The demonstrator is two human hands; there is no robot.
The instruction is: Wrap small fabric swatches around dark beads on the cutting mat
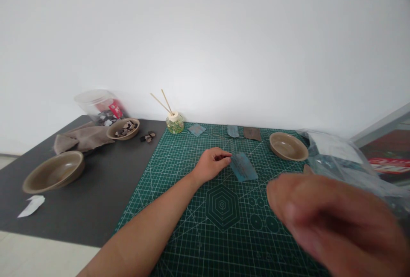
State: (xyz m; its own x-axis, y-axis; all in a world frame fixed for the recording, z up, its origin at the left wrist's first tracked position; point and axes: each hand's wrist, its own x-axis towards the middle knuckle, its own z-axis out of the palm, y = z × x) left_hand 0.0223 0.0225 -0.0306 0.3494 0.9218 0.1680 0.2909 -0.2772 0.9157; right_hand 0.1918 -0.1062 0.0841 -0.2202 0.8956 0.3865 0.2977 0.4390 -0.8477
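My left hand point(212, 165) reaches over the green cutting mat point(182, 161), its thumb and forefinger closed on the left corner of a small, flat blue packet point(244, 167) with faint print. My right hand point(333, 221) is large and blurred close to the camera at the lower right. Its fingers look curled, but motion smears them, and whether they hold anything cannot be made out. Near the wall, two more pale blue packets point(197, 129) and a brown square packet point(252, 133) lie on the mat. A brown bowl point(288, 146) stands beyond my right hand.
At the back stands a reed diffuser point(174, 122). On the dark table to the left are a bowl of small dark pieces point(127, 129), another brown bowl point(54, 172), a brown cloth point(85, 138), a clear tub point(99, 106) and a white scrap point(32, 206). Clear plastic bags point(339, 153) lie right.
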